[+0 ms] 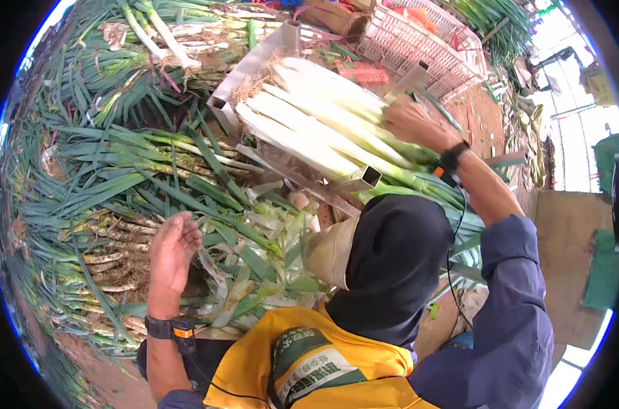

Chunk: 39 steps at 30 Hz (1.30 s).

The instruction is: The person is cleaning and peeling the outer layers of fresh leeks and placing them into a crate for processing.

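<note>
Peeled white leeks point(309, 126) lie side by side in a metal frame point(255, 75), their roots to the left and green leaves running under my right arm. My right hand point(415, 123) is closed at the far side of this bundle, by an upright metal post, where the uppermost stalks turn green; its fingertips are partly hidden. My left hand point(175, 249) is raised at the left, palm inward, fingers loosely bent and holding nothing. Below and beside it are unpeeled leeks point(118, 252) with brown roots. Stripped leaves and skins point(255, 273) lie between it and my lap.
A pale plastic crate point(422, 48) stands beyond the frame, with an orange-red mesh bag point(364, 73) beside it. More leeks point(111, 75) fill the left side. A cardboard sheet point(572, 252) is at the right. A thin cable point(452, 266) runs down from my right wrist.
</note>
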### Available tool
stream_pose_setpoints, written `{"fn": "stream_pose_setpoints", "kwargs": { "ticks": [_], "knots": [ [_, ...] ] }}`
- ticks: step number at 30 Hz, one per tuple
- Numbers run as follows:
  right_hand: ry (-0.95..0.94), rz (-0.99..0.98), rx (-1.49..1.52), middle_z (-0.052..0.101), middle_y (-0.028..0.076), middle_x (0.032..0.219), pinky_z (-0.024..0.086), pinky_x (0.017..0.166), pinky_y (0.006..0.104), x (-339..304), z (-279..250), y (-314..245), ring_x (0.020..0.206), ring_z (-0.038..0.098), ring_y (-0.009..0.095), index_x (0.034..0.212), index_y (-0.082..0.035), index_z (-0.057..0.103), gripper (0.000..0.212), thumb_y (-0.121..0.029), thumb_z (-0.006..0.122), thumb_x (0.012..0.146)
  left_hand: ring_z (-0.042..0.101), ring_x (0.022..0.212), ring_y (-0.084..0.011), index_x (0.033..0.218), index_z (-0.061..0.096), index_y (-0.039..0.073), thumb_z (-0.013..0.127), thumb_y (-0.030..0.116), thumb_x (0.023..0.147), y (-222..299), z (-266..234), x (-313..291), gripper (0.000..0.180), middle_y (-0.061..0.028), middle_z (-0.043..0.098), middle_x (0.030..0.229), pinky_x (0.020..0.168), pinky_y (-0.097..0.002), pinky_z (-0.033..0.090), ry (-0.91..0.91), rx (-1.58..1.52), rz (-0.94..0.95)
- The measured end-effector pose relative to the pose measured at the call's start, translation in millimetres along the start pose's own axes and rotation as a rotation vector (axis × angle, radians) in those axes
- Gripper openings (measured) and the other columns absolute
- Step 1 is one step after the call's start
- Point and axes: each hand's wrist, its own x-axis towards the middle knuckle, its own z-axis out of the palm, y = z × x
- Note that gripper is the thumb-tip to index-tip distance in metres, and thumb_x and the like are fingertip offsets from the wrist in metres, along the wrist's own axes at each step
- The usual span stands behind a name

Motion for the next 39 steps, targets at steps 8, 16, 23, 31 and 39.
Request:
{"fn": "stream_pose_setpoints", "kwargs": {
  "ticks": [8,16,23,31,39],
  "knots": [
    [-0.035,-0.068,0.257,0.067,0.023,0.099,0.049,0.081,0.0477,-6,-18,2,0.094,0.064,0.041,0.112,0.000,0.066,0.034,-0.028,0.053,0.097,0.065,0.085,-0.0136,0.117,0.061,0.004,0.062,0.026,0.100,-7,12,8,0.028,-0.0032,0.066,0.097,0.077,-0.0280,0.054,0.010,0.056,-0.087],
    [0.076,0.167,0.253,0.065,0.022,0.082,0.049,0.074,0.0493,-49,-45,-10,0.080,0.065,0.039,0.096,-0.003,0.066,0.032,-0.033,0.063,0.086,0.067,0.085,-0.0144,0.117,0.060,0.002,0.060,0.023,0.101,-5,-6,-7,0.026,-0.0050,0.067,0.097,0.077,-0.0284,0.055,-0.002,-0.009,-0.049],
    [0.020,0.072,0.234,0.063,0.017,0.078,0.049,0.069,0.0451,-95,-71,-51,0.076,0.065,0.033,0.090,-0.003,0.063,0.025,-0.028,0.065,0.090,0.066,0.085,-0.0141,0.119,0.060,0.002,0.063,0.023,0.099,2,-10,-25,0.029,-0.0054,0.068,0.097,0.077,-0.0282,0.056,0.001,-0.019,-0.017],
    [0.123,-0.066,0.272,0.061,0.019,0.084,0.045,0.068,0.0489,-49,3,-81,0.079,0.060,0.040,0.093,-0.002,0.060,0.016,-0.015,0.065,0.085,0.065,0.088,-0.0141,0.119,0.061,0.002,0.060,0.023,0.101,0,-16,-40,0.028,-0.0031,0.067,0.098,0.082,-0.0297,0.054,-0.026,-0.015,-0.034],
    [0.127,-0.347,0.288,0.064,0.020,0.119,0.050,0.093,0.0448,-57,34,24,0.112,0.060,0.038,0.127,-0.004,0.057,0.047,-0.001,0.070,0.082,0.063,0.084,-0.0131,0.113,0.063,0.005,0.063,0.029,0.099,-26,2,-48,0.028,-0.0027,0.065,0.095,0.078,-0.0295,0.051,-0.177,-0.051,0.012]
  ]
}}
